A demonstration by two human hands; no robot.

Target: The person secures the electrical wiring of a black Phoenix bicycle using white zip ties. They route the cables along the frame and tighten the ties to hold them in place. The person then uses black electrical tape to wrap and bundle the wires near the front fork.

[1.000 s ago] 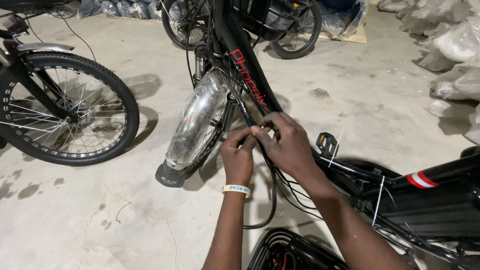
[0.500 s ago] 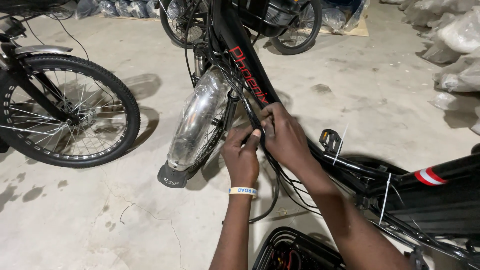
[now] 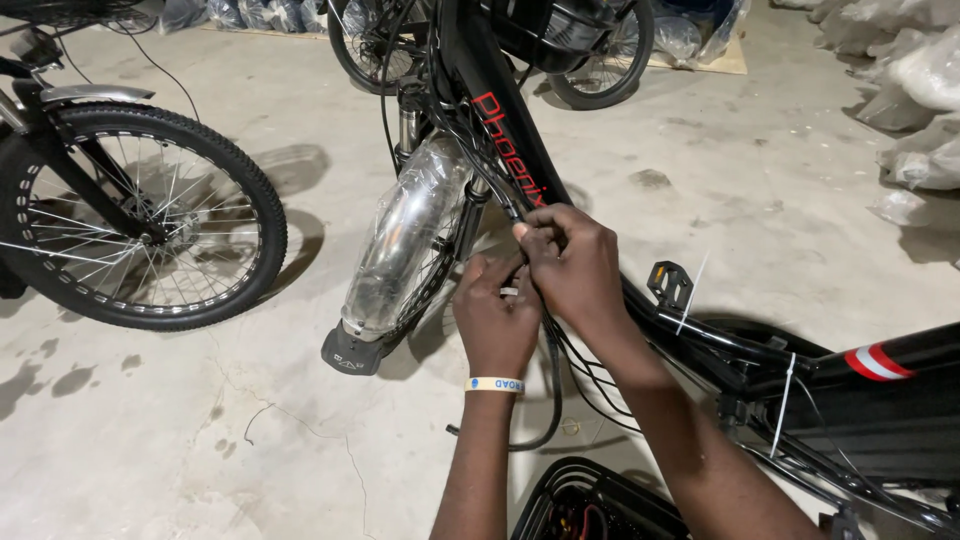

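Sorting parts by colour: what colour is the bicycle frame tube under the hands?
Black with red lettering, seen in the head view: the frame tube under the right hand.

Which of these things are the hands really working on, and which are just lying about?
In hand:
left hand
right hand
black cables
black bicycle frame
plastic-wrapped front mudguard

Lying about:
second bicycle's wheel
pedal
white sacks
black basket
concrete floor

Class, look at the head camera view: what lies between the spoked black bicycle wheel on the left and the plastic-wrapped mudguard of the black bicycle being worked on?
Only bare, cracked concrete floor with shadows, seen in the head view.
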